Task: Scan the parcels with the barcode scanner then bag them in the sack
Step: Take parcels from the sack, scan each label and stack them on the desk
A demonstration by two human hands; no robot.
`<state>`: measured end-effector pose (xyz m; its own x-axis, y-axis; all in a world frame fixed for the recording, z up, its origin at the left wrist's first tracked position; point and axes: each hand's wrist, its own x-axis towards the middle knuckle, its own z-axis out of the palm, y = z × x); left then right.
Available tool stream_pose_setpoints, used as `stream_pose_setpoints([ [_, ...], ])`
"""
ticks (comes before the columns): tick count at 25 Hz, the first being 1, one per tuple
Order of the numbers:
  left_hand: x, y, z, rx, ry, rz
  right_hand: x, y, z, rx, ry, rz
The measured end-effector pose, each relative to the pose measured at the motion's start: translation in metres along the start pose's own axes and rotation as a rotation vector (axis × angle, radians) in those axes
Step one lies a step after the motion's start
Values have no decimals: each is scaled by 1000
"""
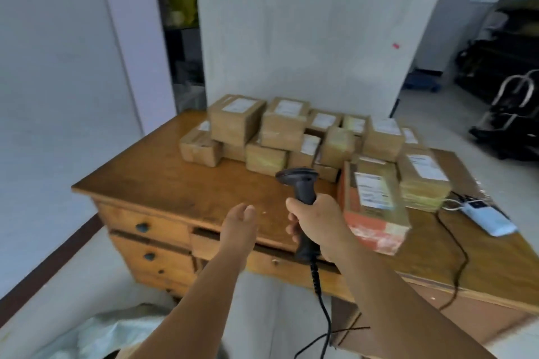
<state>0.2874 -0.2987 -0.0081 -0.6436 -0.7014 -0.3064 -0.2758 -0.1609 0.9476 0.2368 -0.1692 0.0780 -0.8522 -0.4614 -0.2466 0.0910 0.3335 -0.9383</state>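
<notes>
Parcels (291, 131) sit piled at the back of our wooden desk (163, 175) against a white wall (306, 23). Our right hand (313, 220) grips the barcode scanner (300, 183), its cable (322, 309) dangling; our left hand (237, 223) hovers with fingers relaxed. A white sack (96, 335) lies on the floor below.

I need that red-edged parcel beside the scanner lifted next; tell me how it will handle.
The red-edged parcel is a taped cardboard box, so probably stiff and easy to grip. It rests tilted against other parcels, so lifting it may shift them. Its weight cannot be judged.
</notes>
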Motion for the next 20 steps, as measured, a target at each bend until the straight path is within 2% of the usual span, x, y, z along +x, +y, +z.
stream_pose_setpoints([
  [6,20,21,133,138,-69,-25,38,-5,-122,29,70,126],
  [10,27,31,199,319,-98,-8,59,-5,-188,81,78,188],
  [15,37,22,230,399,-150,-12,62,6,-226,22,35,270],
  [20,41,19,230,402,-180,5,50,10,-228,2,34,313],
])
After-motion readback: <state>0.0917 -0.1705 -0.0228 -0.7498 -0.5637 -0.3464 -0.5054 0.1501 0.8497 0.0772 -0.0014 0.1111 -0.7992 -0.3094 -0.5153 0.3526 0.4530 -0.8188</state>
